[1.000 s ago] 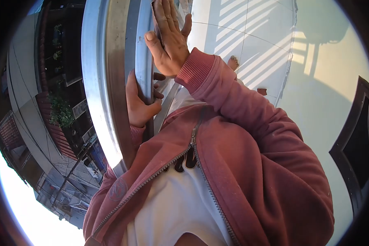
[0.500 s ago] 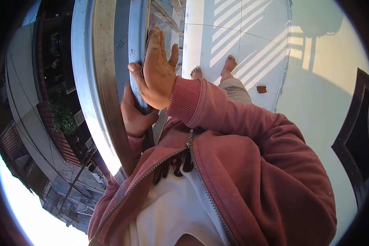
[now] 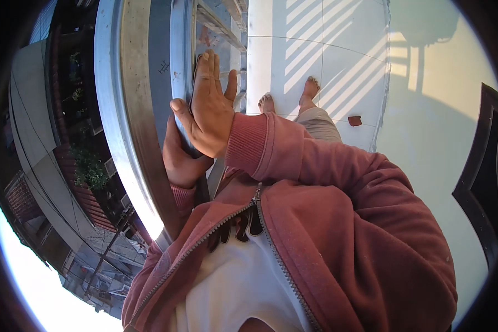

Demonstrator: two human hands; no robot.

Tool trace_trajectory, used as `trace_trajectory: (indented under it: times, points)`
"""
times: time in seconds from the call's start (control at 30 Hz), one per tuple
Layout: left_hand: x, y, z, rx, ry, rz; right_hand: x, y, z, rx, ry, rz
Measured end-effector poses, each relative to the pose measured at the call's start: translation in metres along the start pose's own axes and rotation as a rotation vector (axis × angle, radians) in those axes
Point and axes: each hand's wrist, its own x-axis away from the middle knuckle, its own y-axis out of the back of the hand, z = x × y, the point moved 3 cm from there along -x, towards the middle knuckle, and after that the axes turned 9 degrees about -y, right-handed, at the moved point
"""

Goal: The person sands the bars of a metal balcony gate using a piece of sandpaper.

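Note:
A pale, worn rail (image 3: 181, 72) runs up the view on the left of centre. My right hand (image 3: 209, 113) lies along its side, fingers stretched and thumb over the top face. Between this palm and the rail, the edge of a thin dark sheet (image 3: 195, 69) shows; most of it is hidden under the fingers. Nearer my body, my left hand (image 3: 183, 163) is wrapped round the same rail from the left, thumb on the near side. My right hand partly covers that grip.
Left of the rail stands a wider metal-topped railing (image 3: 112, 83), with buildings and wires far below. My bare feet (image 3: 310, 88) are on a tiled floor (image 3: 337, 66) striped with sunlight. A small red-brown piece (image 3: 354, 120) lies there. A dark framed object (image 3: 481, 177) is at the right wall.
My right hand has slid a short way along the rail toward my body, with the thin sheet under it. My left hand keeps its grip. The view has shifted slightly.

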Motion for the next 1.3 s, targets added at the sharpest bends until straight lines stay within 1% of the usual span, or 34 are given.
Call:
trace_trajectory:
  times: [0.07, 0.1, 0.13, 0.17, 0.23, 0.27, 0.33, 0.37, 0.43, 0.47, 0.53, 0.57, 0.6, 0.63, 0.67, 0.7, 0.73, 0.77, 0.8, 0.83, 0.87, 0.9, 0.93, 0.97, 1.0, 1.03, 1.07, 1.1, 1.13, 1.17, 1.2, 1.23, 1.27, 1.3]
  points:
    - [0.01, 0.001, -0.013, -0.581, -0.282, 0.256, -0.028, 0.002, -0.004, 0.014, -0.094, 0.062]
    - [0.008, -0.009, -0.014, -0.404, -0.336, 0.228, -0.011, -0.001, 0.0, -0.006, -0.099, 0.048]
    - [0.006, -0.011, -0.015, -0.407, -0.342, 0.234, -0.004, -0.004, 0.001, -0.008, -0.097, 0.039]
    - [0.001, -0.006, -0.007, -0.014, -0.098, 0.037, 0.001, -0.004, 0.003, -0.009, -0.048, 0.01]
    - [0.0, -0.003, -0.005, -0.097, -0.084, 0.044, 0.009, -0.002, 0.001, -0.004, 0.044, -0.034]
    - [0.007, 0.0, -0.011, -0.58, -0.309, 0.25, -0.001, 0.0, 0.001, -0.003, 0.03, -0.027]
    - [0.012, 0.003, -0.008, -0.385, -0.071, 0.273, -0.041, 0.004, -0.002, -0.064, -0.124, 0.089]
    - [0.008, -0.003, -0.01, -0.392, -0.082, 0.276, -0.019, 0.001, 0.002, -0.074, -0.085, 0.091]
    - [0.003, -0.014, -0.008, 0.184, 0.001, -0.132, -0.002, -0.006, 0.003, -0.061, -0.051, 0.059]
    - [-0.001, -0.013, -0.008, 0.191, -0.006, -0.128, 0.0, -0.004, 0.005, -0.041, -0.02, 0.035]
    - [0.006, -0.005, -0.013, -0.468, -0.281, 0.232, 0.0, -0.004, 0.0, -0.027, -0.021, 0.028]
    - [0.007, 0.006, -0.007, -0.51, -0.13, 0.295, -0.021, 0.002, -0.001, -0.05, -0.081, 0.076]
    - [0.006, 0.004, -0.002, -0.515, -0.136, 0.293, -0.038, 0.005, -0.001, -0.074, -0.123, 0.111]
    - [0.002, 0.0, 0.001, -0.316, -0.074, 0.158, -0.02, 0.002, -0.001, -0.089, -0.073, 0.128]
    - [0.0, -0.001, 0.001, -0.193, -0.043, 0.086, -0.004, -0.002, 0.001, -0.088, -0.067, 0.125]
    - [-0.002, -0.002, 0.001, -0.066, -0.019, 0.011, 0.008, 0.0, 0.006, -0.216, -0.009, 0.097]
    - [-0.004, -0.003, 0.001, 0.059, -0.003, -0.066, 0.006, 0.001, 0.001, -0.112, 0.044, 0.075]
    - [0.0, -0.009, -0.011, -0.15, -0.128, 0.078, 0.003, 0.006, -0.001, -0.008, 0.097, 0.047]
    - [0.006, -0.012, -0.018, -0.362, -0.248, 0.221, -0.008, 0.011, -0.002, 0.002, 0.083, 0.051]
    - [0.009, -0.004, -0.014, -0.354, -0.075, 0.299, -0.02, 0.013, -0.002, -0.009, -0.01, 0.106]
    - [0.009, -0.004, -0.009, -0.363, -0.077, 0.296, -0.028, 0.01, 0.0, -0.028, -0.091, 0.154]
    - [0.005, -0.004, -0.002, -0.325, -0.133, 0.191, -0.011, 0.008, 0.002, -0.007, -0.004, 0.08]
    - [0.001, -0.006, -0.001, -0.068, -0.017, 0.038, 0.001, 0.004, 0.002, -0.013, 0.003, 0.077]
    - [-0.003, -0.009, 0.0, 0.199, 0.064, -0.145, 0.005, 0.006, 0.007, 0.046, 0.046, 0.084]
    - [-0.004, -0.009, -0.005, 0.207, 0.057, -0.139, 0.006, 0.009, 0.008, 0.111, 0.086, 0.092]
    - [0.002, -0.008, -0.014, -0.16, -0.108, 0.075, -0.01, 0.007, 0.002, 0.081, 0.034, 0.053]
    - [0.01, -0.007, -0.019, -0.529, -0.266, 0.291, -0.021, 0.007, 0.001, 0.082, 0.02, 0.059]
    - [0.011, 0.0, -0.013, -0.476, -0.083, 0.342, -0.031, 0.007, 0.0, 0.03, -0.023, 0.067]
    - [0.008, -0.006, -0.011, -0.482, -0.086, 0.344, -0.038, 0.007, 0.0, -0.024, -0.056, 0.065]
    - [0.002, -0.013, -0.008, -0.146, -0.05, 0.121, -0.016, 0.001, 0.0, -0.089, 0.043, -0.007]
    - [-0.001, -0.017, -0.005, 0.195, -0.014, -0.102, 0.012, -0.003, 0.002, -0.037, 0.044, 0.045]
    - [0.002, -0.019, -0.01, 0.337, 0.063, -0.214, 0.015, -0.001, 0.008, -0.152, 0.03, 0.04]
    - [0.002, -0.016, -0.012, 0.346, 0.058, -0.212, 0.006, 0.002, 0.008, -0.206, 0.019, 0.044]
    - [0.004, -0.012, -0.019, -0.094, -0.107, 0.026, -0.003, 0.005, 0.009, -0.261, 0.009, 0.047]
